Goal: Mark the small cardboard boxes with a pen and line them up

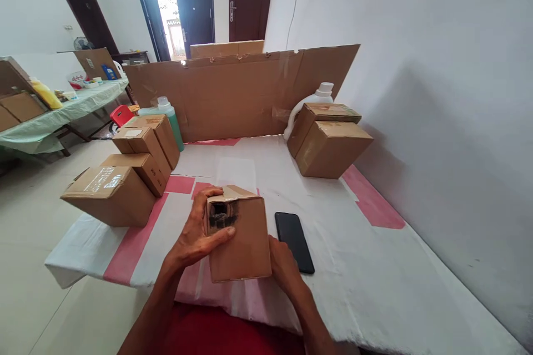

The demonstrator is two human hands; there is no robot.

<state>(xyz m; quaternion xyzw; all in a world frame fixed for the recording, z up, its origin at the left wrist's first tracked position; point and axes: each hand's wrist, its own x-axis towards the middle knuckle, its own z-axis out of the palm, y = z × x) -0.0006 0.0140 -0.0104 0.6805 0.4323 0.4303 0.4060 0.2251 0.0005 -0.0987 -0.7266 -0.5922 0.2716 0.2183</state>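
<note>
Both hands are gripping the box [239, 238]: left hand [200, 233] wrapping its left face, right hand [283, 266] bracing the right. It is looking light and stiff, best held by opposite sides, beside the phone [295, 241].

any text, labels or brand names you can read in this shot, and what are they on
Nothing can be read.
Small box held in left hand and right hand: dark smudged patch, no legible letters.
Front-left box: white printed label on top, too blurred.
Box behind it: white sticker, too small.
Right-hand boxes: tape only, no readable print.
Phone: screen dark.
Green bottle and white jug: no label visible.
</note>
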